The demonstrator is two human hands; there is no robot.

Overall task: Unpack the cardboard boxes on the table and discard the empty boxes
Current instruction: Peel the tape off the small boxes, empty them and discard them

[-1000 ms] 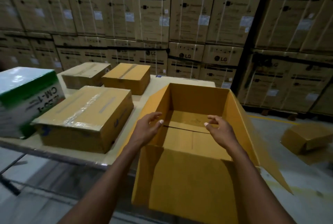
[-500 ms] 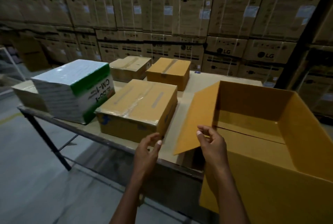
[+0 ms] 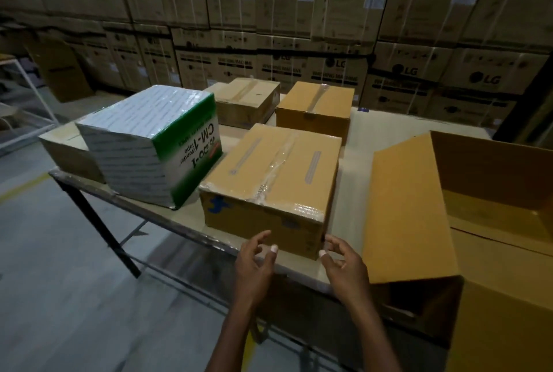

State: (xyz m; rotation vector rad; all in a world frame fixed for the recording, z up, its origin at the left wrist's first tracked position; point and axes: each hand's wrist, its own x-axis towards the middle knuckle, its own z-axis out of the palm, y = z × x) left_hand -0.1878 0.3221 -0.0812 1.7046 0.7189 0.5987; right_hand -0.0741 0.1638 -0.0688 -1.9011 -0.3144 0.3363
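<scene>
Both hands off the open box [image 3: 478,192] — left grip [image 3: 254,264], right grip [image 3: 344,267] wide, empty, near taped box [image 3: 269,180].

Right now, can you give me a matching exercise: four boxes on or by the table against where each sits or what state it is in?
Things:
1. green and white box
2. taped brown box
3. open box
4. small brown box

Places or states:
A. flaps open, far right
B. nearest both hands, sealed
C. behind the taped one
D. left part of the table

Pairs: 1-D, 2-B, 3-A, 4-C
</scene>
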